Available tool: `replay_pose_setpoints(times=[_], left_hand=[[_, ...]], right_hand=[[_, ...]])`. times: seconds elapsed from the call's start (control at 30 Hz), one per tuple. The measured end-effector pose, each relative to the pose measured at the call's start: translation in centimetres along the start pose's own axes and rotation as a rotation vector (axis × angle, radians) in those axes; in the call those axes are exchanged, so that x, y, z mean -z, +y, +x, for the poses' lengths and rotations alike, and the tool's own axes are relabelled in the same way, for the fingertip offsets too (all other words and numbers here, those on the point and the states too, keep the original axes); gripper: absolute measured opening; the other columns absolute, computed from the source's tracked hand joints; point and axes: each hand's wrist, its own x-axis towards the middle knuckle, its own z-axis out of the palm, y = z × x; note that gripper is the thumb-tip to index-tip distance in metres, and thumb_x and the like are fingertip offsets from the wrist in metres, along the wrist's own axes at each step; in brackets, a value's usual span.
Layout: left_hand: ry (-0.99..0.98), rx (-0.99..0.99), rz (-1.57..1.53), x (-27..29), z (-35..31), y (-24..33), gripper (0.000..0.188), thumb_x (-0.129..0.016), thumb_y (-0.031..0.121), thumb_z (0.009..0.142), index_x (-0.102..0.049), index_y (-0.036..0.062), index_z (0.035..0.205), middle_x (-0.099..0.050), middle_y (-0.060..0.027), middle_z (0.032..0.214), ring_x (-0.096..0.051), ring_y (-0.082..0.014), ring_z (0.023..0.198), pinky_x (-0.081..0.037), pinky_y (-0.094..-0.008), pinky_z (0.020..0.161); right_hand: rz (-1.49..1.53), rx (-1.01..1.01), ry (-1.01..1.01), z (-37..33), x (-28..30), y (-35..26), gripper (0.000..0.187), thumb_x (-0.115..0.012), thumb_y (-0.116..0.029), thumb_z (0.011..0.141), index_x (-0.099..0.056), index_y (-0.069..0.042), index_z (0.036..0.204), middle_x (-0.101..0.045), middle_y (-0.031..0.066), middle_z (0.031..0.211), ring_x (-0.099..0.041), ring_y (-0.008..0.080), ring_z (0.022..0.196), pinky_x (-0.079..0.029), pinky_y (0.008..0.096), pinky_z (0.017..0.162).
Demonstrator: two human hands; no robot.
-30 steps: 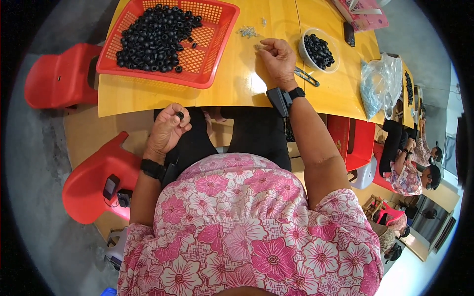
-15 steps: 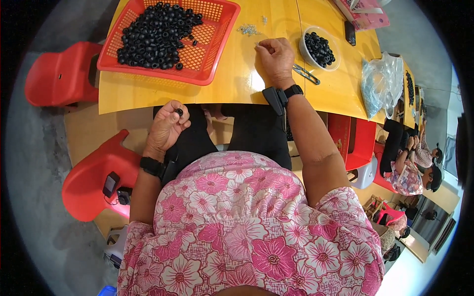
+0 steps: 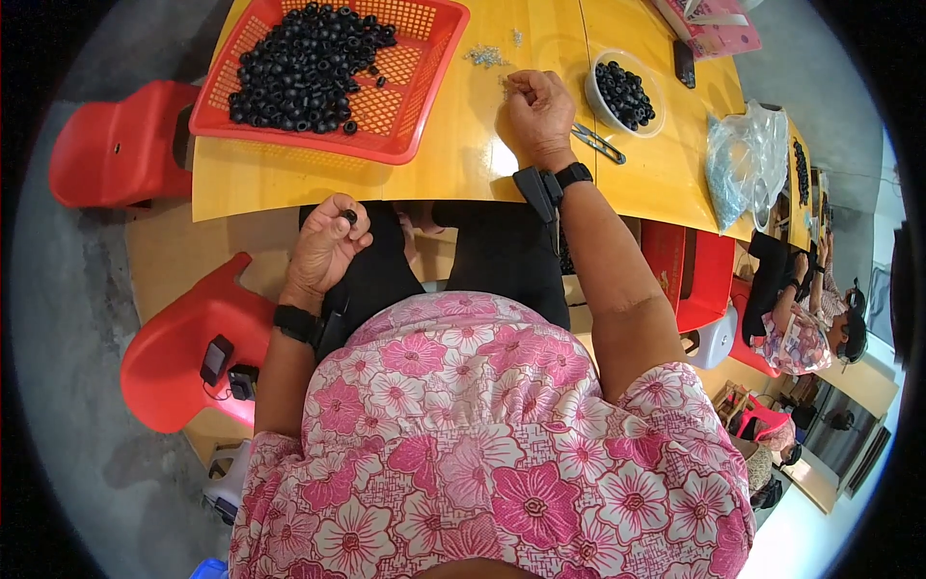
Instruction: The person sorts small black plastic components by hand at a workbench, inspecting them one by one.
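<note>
My left hand [image 3: 326, 249] is below the edge of the yellow table [image 3: 289, 179], over my lap, pinching a small black ring [image 3: 349, 217] between thumb and fingers. My right hand [image 3: 536, 114] rests on the tabletop with its fingers curled near a scatter of small silvery parts [image 3: 485, 56]; whether it holds one I cannot tell. A red mesh basket [image 3: 405, 125] heaped with several black rings [image 3: 304, 68] stands to the left. A white bowl [image 3: 590, 95] with more black rings sits just right of my right hand.
Metal tweezers [image 3: 598, 143] lie by the bowl. A clear plastic bag [image 3: 741, 164] and a pink booklet [image 3: 714, 29] lie further right. Red stools [image 3: 111, 145] flank my seat, one carrying a small black device [image 3: 214, 359]. Another person [image 3: 801, 318] sits at right.
My left hand has shifted slightly with the black ring between its fingers. My right hand stays on the table, barely moved.
</note>
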Motion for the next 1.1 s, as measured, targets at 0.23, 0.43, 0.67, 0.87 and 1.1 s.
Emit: replay_pose_setpoints(times=[0.23, 0.43, 0.67, 0.87, 1.1], left_hand=[[0.001, -0.015, 0.026, 0.0, -0.3, 0.0, 0.026, -0.070, 0.020, 0.082, -0.053, 0.0087, 0.099, -0.047, 0.0000, 0.083, -0.041, -0.0096, 0.072, -0.039, -0.0224, 0.066], [0.004, -0.014, 0.029, -0.1, -0.2, -0.1, 0.026, -0.070, 0.020, 0.083, -0.053, 0.0091, 0.100, -0.048, -0.0003, 0.084, -0.043, -0.0097, 0.073, -0.041, -0.0232, 0.067], [0.042, -0.007, 0.015, -0.3, -0.2, -0.1, 0.019, -0.067, 0.015, 0.084, -0.056, 0.0083, 0.098, -0.052, -0.0007, 0.084, -0.048, -0.0096, 0.074, -0.045, -0.0260, 0.072], [0.035, -0.034, 0.011, -0.5, -0.5, -0.3, 0.014, -0.064, 0.012, 0.087, -0.056, 0.0080, 0.098, -0.054, -0.0016, 0.086, -0.050, -0.0097, 0.074, -0.046, -0.0265, 0.073], [0.071, -0.046, 0.173, -2.0, -0.5, -0.5, 0.014, -0.060, 0.008, 0.088, -0.056, 0.0068, 0.101, -0.055, -0.0031, 0.091, -0.050, -0.0105, 0.076, -0.046, -0.0263, 0.074]], right_hand=[[0.206, -0.082, -0.040, -0.4, 0.5, -1.9, 0.009, -0.065, -0.005, 0.074, -0.065, 0.002, 0.079, -0.057, 0.0106, 0.077, -0.059, 0.0185, 0.065, -0.047, 0.0276, 0.060], [0.021, 0.002, -0.049, -0.2, 0.5, -1.3, 0.011, -0.068, -0.006, 0.072, -0.067, -0.002, 0.082, -0.060, 0.0119, 0.077, -0.061, 0.0234, 0.066, -0.049, 0.0307, 0.061], [-0.133, 0.149, -0.034, -1.4, 0.8, -1.5, 0.006, -0.066, -0.009, 0.075, -0.067, -0.007, 0.081, -0.060, 0.0129, 0.079, -0.059, 0.0310, 0.074, -0.048, 0.0374, 0.066], [-0.302, 0.277, -0.078, -2.8, 1.4, -3.8, 0.010, -0.060, -0.007, 0.076, -0.064, -0.010, 0.085, -0.058, 0.0105, 0.080, -0.054, 0.0323, 0.083, -0.045, 0.0409, 0.072], [-0.153, 0.335, -0.130, -3.5, 1.6, -2.5, 0.023, -0.054, -0.001, 0.080, -0.058, -0.006, 0.102, -0.056, 0.0122, 0.081, -0.054, 0.0322, 0.077, -0.046, 0.0387, 0.071]])
